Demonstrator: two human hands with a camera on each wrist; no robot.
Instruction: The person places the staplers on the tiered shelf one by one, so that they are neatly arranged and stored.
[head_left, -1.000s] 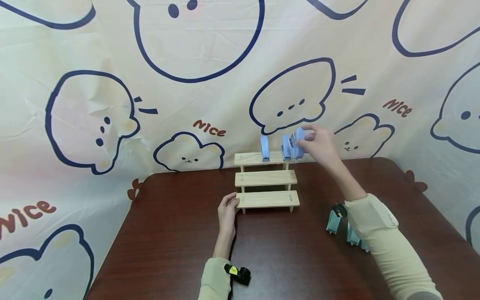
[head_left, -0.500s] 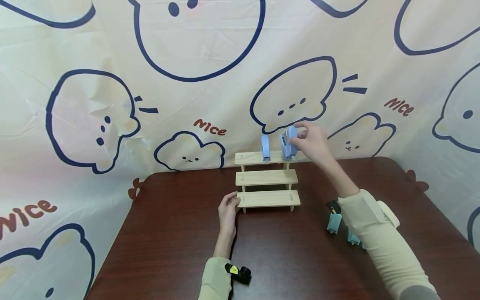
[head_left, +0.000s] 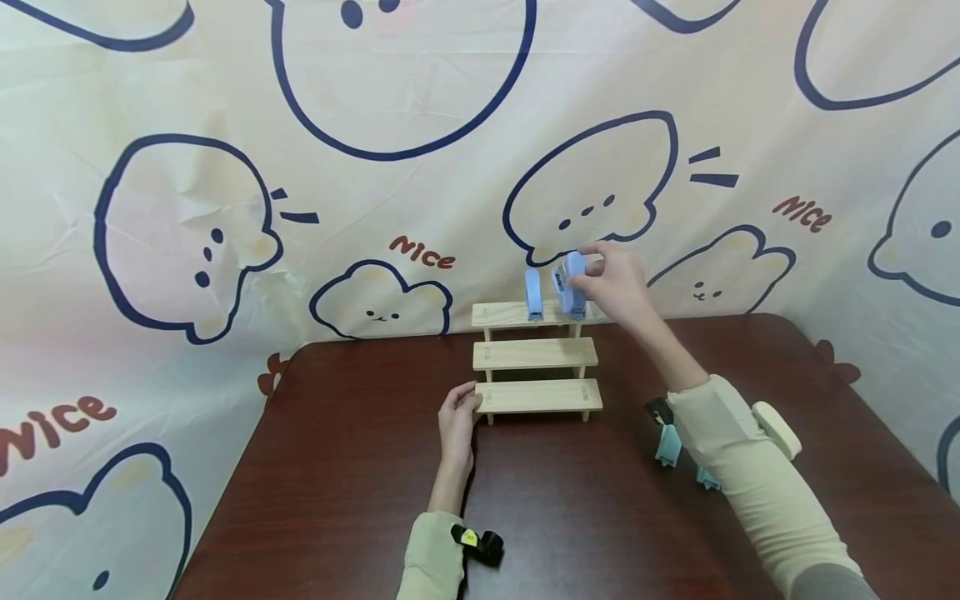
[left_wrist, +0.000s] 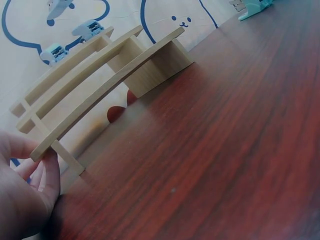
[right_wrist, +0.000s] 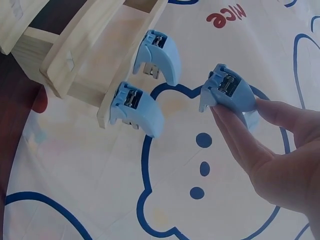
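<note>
My right hand point(head_left: 617, 283) pinches a small light-blue stapler point(right_wrist: 229, 90) between thumb and fingers, in the air above the top step. Two more light-blue staplers stand on that step: one point(head_left: 533, 294) apart to the left, the other point(right_wrist: 136, 109) near the right end and partly hidden in the head view by the held one. The three-step wooden display rack point(head_left: 536, 354) stands on the table against the backdrop. Down at its lowest step, my left hand point(head_left: 456, 421) grips the left end, with thumb and fingers around the plank's corner point(left_wrist: 37, 152).
Teal staplers point(head_left: 668, 446) lie on the dark wooden table point(head_left: 360, 467) at the right, partly covered by my right sleeve point(head_left: 750, 475). A patterned cloth point(head_left: 420, 192) hangs close behind the rack.
My right hand has moved left along the top step with the held stapler, which now overlaps the stapler near the right end. The left hand keeps its grip on the rack.
</note>
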